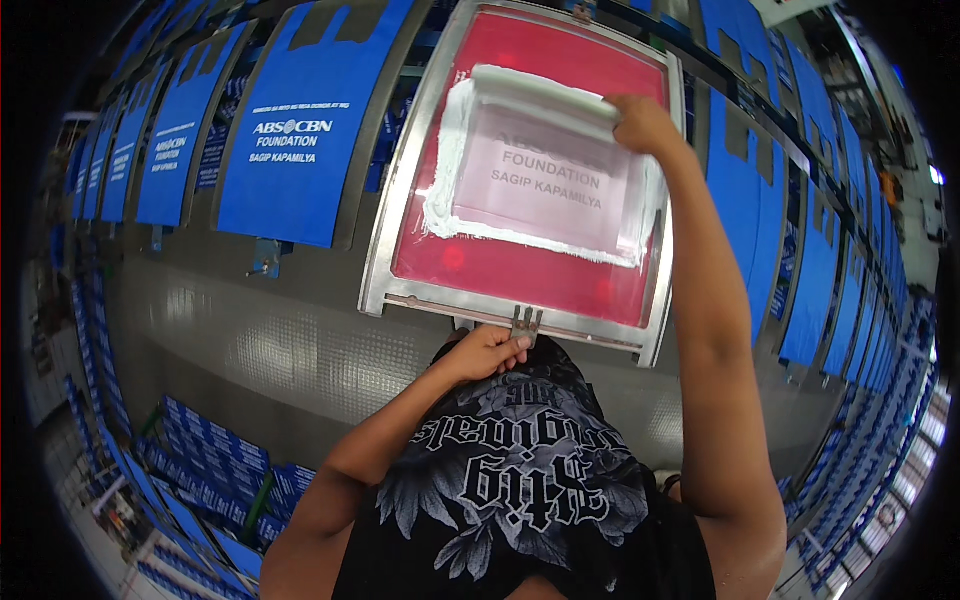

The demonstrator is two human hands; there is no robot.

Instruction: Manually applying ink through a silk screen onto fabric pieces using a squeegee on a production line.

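A screen printing frame (460, 306) with metal rails and red mesh (500, 280) lies in front of me. White ink (440, 205) rings a pale rectangular window (550, 215) in the mesh, with printed lettering showing through it. My right hand (643, 125) is closed on the right end of a pale, ink-smeared squeegee (545, 98), which lies across the window's far side. At the frame's near rail, my left hand (487, 354) pinches a small metal bracket (526, 322). Part of the squeegee's grip is hidden under my right fingers.
Blue printed fabric panels (290, 130) lie on grey boards to the left, and more blue panels (740, 200) line the right. A metal bracket (265, 258) sticks out below the nearest left panel. Blue printed pieces (210, 450) hang or stack at the lower left.
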